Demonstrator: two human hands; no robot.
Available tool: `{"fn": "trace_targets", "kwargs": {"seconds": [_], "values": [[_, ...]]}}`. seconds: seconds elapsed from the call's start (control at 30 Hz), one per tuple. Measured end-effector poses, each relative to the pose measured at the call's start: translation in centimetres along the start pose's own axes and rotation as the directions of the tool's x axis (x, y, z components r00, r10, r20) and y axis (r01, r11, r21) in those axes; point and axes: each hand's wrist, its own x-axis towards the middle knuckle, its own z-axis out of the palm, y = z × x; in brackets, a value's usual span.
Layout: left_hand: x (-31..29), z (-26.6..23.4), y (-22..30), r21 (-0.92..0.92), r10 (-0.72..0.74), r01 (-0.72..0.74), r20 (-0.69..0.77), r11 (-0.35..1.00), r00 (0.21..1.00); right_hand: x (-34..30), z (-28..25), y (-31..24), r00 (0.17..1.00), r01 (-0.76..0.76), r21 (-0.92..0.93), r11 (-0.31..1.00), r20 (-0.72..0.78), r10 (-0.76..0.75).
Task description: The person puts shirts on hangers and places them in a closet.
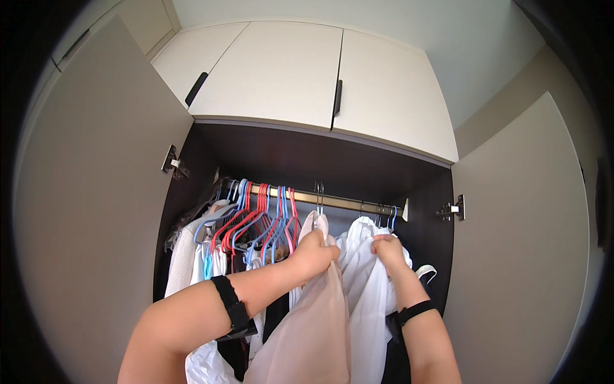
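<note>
My left hand (314,255) is closed on the upper part of a sheer beige garment (312,326). That garment hangs from the rail (348,203) in the middle of the wardrobe, with thin metal hanger hooks above it. To its right, my right hand (389,248) pinches a sheer white garment (366,313) near its top. The white cloth falls in long folds beside the beige one. Both forearms wear black straps, and my left forearm hides part of the clothes behind it.
Red and blue hangers (259,221) crowd the rail's left side, with a white knitted garment (182,259) at the far left. The open wardrobe doors stand at left (96,211) and right (521,249). Closed upper cupboards (275,70) sit above.
</note>
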Motion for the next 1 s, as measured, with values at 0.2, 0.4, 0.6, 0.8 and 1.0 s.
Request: {"fn": "trace_targets", "kwargs": {"seconds": [0.2,0.4,0.6,0.8,1.0], "values": [[1.8,1.7,0.3,-0.066,-0.058,0.059,0.021,0.996,0.998,-6.7,-0.8,-3.9,0.663,0.652,-0.477,0.589,-0.019,-0.749],[3.3,2.8,-1.3,-0.106,0.086,-0.081,0.04,0.991,0.996,-12.4,-0.7,-7.4,0.85,-0.22,0.224,0.949,0.521,0.074],[2.3,3.0,-1.1,-0.213,0.05,-0.034,0.073,0.976,0.996,-12.7,0.2,-6.8,0.754,-0.53,0.445,0.722,0.637,0.161],[0.8,3.3,0.9,-0.414,0.042,-0.005,0.079,0.91,0.996,-11.3,-0.2,-6.9,0.769,-0.615,0.596,0.516,0.597,0.228],[0.9,1.8,3.0,-0.178,0.074,-0.049,0.137,0.983,0.988,-10.6,-0.4,-7.4,0.957,-0.21,0.52,0.828,0.284,0.065]]}}
